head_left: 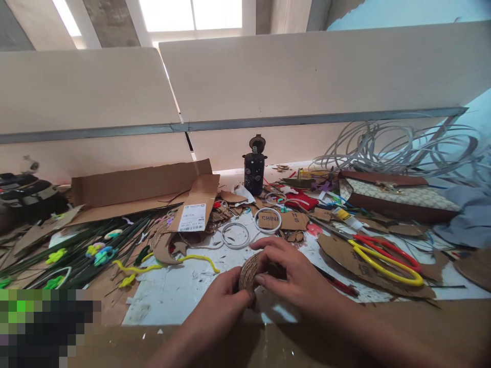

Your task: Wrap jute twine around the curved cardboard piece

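Observation:
A ring wrapped in brown twine (250,272) is held between both hands above the white work surface. My left hand (226,294) pinches its lower left side between thumb and fingers. My right hand (286,273) curls over its upper right side, the thumb pressed against the twine and the fingers bent round the top. The right fingers cover part of the ring. Just beyond the hands lie two pale rings, one at the left (235,235) and one at the right (267,221), the latter partly on a piece of cardboard printed "CHINA".
Scissors with red and yellow handles (387,263) rest on cardboard at the right. Behind stand a dark bottle with its lid up (253,171) and a patterned handbag (399,197). An open cardboard box (141,186), green stems and a yellow pipe cleaner (199,257) occupy the left.

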Demonstrator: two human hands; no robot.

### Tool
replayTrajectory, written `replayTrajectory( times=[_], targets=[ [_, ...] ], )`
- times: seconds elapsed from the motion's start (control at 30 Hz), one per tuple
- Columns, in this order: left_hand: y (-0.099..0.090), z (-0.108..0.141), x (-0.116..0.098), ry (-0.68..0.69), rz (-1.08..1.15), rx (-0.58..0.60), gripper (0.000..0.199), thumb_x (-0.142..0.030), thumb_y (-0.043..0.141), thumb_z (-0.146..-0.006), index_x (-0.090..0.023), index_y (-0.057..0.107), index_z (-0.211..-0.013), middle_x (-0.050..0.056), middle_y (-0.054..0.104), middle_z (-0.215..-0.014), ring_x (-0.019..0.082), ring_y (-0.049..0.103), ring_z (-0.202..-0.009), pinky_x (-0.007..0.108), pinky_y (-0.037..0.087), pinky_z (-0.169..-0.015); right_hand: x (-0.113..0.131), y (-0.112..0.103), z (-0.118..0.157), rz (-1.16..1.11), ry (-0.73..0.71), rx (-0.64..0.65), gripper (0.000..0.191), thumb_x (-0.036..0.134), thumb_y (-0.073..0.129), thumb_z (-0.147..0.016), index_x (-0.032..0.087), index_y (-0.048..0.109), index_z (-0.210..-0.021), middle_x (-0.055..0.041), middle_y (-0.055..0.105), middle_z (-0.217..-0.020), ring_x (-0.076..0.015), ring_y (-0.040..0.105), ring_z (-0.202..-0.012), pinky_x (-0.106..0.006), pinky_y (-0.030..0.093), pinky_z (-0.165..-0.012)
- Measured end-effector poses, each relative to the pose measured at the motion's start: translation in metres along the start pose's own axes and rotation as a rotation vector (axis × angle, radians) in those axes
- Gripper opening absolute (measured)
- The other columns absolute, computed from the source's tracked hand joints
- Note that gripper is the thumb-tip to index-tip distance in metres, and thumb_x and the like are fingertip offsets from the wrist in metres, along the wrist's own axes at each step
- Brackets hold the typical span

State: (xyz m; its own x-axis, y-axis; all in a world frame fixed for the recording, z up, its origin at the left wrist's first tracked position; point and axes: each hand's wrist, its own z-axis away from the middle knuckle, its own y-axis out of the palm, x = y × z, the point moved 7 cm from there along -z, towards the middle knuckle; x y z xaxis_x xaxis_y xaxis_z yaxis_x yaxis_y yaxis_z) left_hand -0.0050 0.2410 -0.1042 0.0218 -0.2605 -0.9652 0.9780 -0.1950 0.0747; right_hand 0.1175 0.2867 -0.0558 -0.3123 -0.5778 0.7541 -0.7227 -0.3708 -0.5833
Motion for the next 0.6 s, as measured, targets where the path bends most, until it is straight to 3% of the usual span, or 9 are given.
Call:
replayTrajectory(
  times=[0.6],
  targets=[
    [-0.0007, -0.001, 0.0012, 0.006, -0.036, -0.013, 0.017, -0.018, 0.06, -0.07, -0.014, 0.065, -0.086, 0.0, 0.057, -0.077, 0.015, 0.046, -0.071, 0.027, 0.035, -0.065, -0.0008, 0.0008, 0.0004, -0.023, -0.017, -0.028, 0.017, 0.003, 0.068, -0.076, 0.019, 0.062, -0.076, -0.0075, 0.067, -0.113, -0.0242, 0.06, -0.116, -0.038, 0.045, -0.095]
  ],
)
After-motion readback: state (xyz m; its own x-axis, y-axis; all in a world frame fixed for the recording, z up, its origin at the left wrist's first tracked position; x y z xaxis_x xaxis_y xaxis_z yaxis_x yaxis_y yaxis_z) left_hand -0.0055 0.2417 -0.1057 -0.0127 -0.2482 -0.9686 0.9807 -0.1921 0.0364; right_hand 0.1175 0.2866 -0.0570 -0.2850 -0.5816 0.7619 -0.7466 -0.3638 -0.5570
